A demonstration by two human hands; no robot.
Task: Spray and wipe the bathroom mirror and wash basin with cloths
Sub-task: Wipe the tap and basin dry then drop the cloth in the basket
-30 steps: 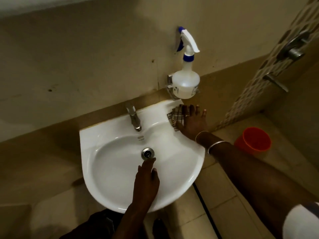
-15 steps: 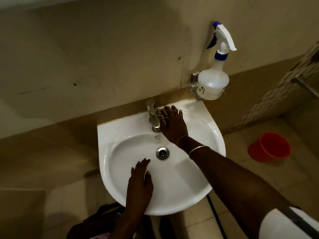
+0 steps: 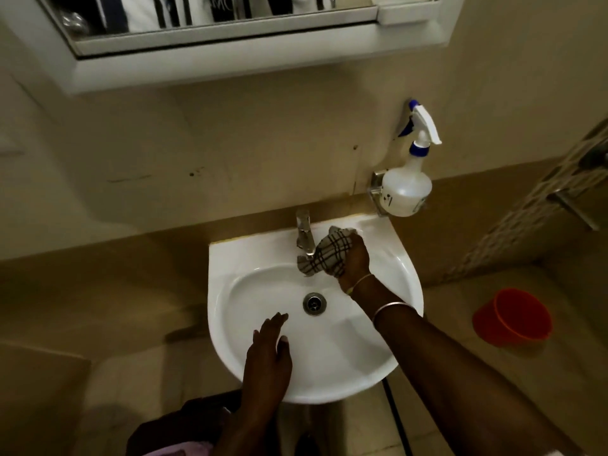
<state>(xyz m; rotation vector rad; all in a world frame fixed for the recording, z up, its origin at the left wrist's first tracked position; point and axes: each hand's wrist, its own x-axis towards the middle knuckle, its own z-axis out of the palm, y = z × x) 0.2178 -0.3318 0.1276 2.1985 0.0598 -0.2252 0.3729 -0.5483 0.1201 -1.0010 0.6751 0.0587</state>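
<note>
— Wash basin [image 3: 230, 258], sitting where?
— Hanging on the beige wall [image 3: 230, 153], filling the middle, right under the mirror [image 3: 214, 11].
— Showing all of that mirror?
— Showing only a low strip, getting cut off by the top edge. Reflecting dark and white stripes, too smeared for reading.
— Hiding anything else?
— Fingers of the right hand [image 3: 357, 258], mostly, disappearing under the checked cloth [image 3: 329, 255]. Losing the tip of the tap [image 3: 304, 232] behind that cloth as well. Blurring out at the far right edge, tiles [image 3: 533, 205] and some metal fitting, not making out which. Printing on the spray bottle [image 3: 406, 192], too small for reading.
— Right hand, doing what?
— Gripping the cloth in a bunch, curling round it, holding it against the right side of the tap, above the back of the bowl. Reaching in from lower right, forearm crossing the basin's rim, wearing two thin bangles [image 3: 390, 307] near the wrist.
— Left hand [image 3: 266, 350]?
— Holding nothing. Lying palm down, fingers straight and close together, pointing toward the drain [image 3: 315, 303], over the near left slope of the bowl. Hard telling whether pressing on the porcelain or just hovering.
— Bottle, standing where?
— Sitting in a wall holder [image 3: 376, 184] just beyond the basin's back right corner, spray head up.
— Lying about on the floor?
— Red bucket [image 3: 513, 319], sitting well right of the basin.
</note>
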